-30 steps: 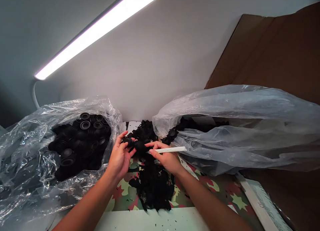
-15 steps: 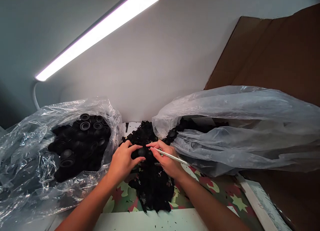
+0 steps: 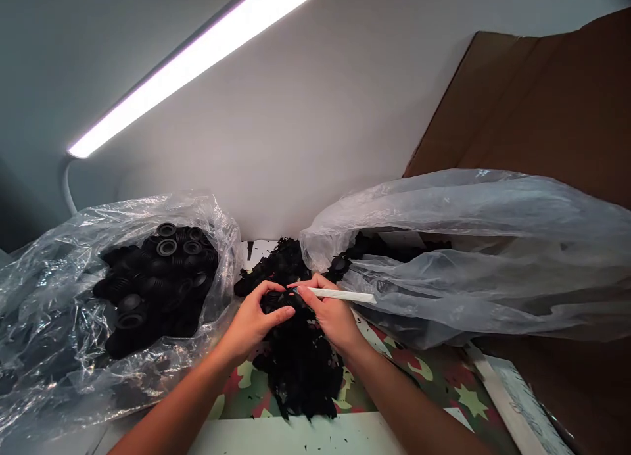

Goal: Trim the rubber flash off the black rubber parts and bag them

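My left hand (image 3: 259, 313) is curled around a ribbed black rubber part (image 3: 272, 302), thumb and fingers on its two sides. Close beside it, my right hand (image 3: 331, 310) grips a white-handled tool (image 3: 348, 295), whose handle points to the right. The tool's tip is at the black part's upper right edge, partly hidden by my fingers. Under and in front of both hands lies a heap of black rubber scraps (image 3: 305, 376).
Ribbed black parts (image 3: 158, 277) fill an open clear plastic bag (image 3: 64, 258) at the left. Another clear bag (image 3: 444, 205) with black parts lies right, before brown cardboard (image 3: 537, 106). A lit lamp (image 3: 197, 67) hangs above. A patterned surface (image 3: 419, 369) shows below.
The tool's handle has swung from slanting down to the right to nearly level. The black part has turned in my left hand, and its ribbed side now shows.
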{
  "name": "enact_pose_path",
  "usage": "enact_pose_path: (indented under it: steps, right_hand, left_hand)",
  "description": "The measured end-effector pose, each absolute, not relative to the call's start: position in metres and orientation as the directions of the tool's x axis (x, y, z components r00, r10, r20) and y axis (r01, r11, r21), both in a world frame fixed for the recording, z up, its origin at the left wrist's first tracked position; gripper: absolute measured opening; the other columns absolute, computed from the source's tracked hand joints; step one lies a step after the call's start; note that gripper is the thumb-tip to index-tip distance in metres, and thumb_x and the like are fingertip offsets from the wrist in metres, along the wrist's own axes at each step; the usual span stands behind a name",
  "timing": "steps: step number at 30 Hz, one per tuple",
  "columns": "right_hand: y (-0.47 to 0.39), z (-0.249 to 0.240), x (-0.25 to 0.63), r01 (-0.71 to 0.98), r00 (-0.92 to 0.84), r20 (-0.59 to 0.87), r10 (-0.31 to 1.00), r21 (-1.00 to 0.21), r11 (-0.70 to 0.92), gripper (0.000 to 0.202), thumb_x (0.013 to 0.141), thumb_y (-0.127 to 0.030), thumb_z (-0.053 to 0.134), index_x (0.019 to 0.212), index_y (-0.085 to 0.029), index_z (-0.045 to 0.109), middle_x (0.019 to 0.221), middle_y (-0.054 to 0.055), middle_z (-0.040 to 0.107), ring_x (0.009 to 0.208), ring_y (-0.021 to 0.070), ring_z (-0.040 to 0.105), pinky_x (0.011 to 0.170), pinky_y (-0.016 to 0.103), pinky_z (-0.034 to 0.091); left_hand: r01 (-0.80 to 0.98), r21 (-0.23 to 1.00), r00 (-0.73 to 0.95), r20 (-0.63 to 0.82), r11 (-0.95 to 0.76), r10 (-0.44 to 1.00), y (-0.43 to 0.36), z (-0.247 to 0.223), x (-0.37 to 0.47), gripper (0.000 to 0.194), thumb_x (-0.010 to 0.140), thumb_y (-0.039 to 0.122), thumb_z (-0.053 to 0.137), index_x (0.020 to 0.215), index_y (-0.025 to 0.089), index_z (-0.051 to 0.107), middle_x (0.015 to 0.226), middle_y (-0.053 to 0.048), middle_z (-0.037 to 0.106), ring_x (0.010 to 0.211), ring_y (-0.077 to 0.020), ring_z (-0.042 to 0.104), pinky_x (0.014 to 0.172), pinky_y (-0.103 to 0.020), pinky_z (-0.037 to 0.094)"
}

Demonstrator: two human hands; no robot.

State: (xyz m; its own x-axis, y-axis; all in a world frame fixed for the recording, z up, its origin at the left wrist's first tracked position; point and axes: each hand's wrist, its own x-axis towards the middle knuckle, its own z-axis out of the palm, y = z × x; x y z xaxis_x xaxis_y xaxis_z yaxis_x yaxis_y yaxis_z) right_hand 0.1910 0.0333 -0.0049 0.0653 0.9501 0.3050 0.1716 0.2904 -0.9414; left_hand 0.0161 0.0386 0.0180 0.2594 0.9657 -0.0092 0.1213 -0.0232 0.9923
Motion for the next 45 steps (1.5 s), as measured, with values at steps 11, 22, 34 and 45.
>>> enact_pose_path:
  steps: [11, 22, 34, 45]
  right_hand:
    - [0.020, 0.007, 0.194, 0.491, -0.281, 0.689, 0.669, -0.496, 0.716, 0.014, 0.098, -0.020, 0.051, 0.094, -0.023, 0.063, 0.106, 0.008, 0.076, 0.097, 0.0230, 0.071, 0.086, 0.039, 0.055]
    - [0.028, -0.006, 0.188, 0.620, -0.096, 0.640, 0.762, -0.561, 0.549, 0.016, 0.099, -0.016, 0.044, 0.098, -0.023, 0.059, 0.093, 0.005, 0.070, 0.084, 0.0210, 0.068, 0.075, 0.031, 0.053]
    - [0.052, -0.018, 0.208, 0.620, 0.033, 0.581, 0.814, -0.651, 0.439, 0.017, 0.090, -0.020, 0.045, 0.076, -0.025, 0.052, 0.077, 0.003, 0.067, 0.070, 0.0200, 0.064, 0.065, 0.030, 0.048]
    - [0.012, 0.015, 0.186, 0.508, -0.146, 0.743, 0.653, -0.510, 0.694, 0.018, 0.097, -0.016, 0.052, 0.081, -0.024, 0.054, 0.110, 0.009, 0.074, 0.104, 0.0231, 0.069, 0.092, 0.041, 0.054]
  left_hand:
    - [0.014, 1.000, 0.063, 0.017, -0.018, 0.998, 0.042, 0.015, 0.017, 0.042, 0.053, 0.025, 0.090, 0.091, 0.020, 0.073, 0.087, -0.002, 0.069, 0.083, -0.0208, 0.061, 0.072, -0.029, 0.045]
    - [-0.371, 0.918, 0.126, -0.096, 0.136, 0.987, 0.037, 0.014, 0.025, 0.049, 0.046, 0.016, 0.094, 0.089, 0.021, 0.070, 0.080, 0.002, 0.069, 0.071, -0.0129, 0.059, 0.063, -0.022, 0.045]
    - [-0.565, 0.796, 0.156, -0.156, 0.217, 0.975, 0.032, 0.036, 0.023, 0.053, 0.054, 0.022, 0.087, 0.102, 0.023, 0.065, 0.088, 0.000, 0.073, 0.073, -0.0160, 0.066, 0.065, -0.025, 0.051]
    - [-0.283, 0.957, -0.015, 0.060, -0.062, 0.998, 0.035, 0.012, 0.028, 0.043, 0.059, 0.027, 0.090, 0.096, 0.022, 0.068, 0.096, 0.000, 0.064, 0.084, -0.0169, 0.060, 0.070, -0.025, 0.048]
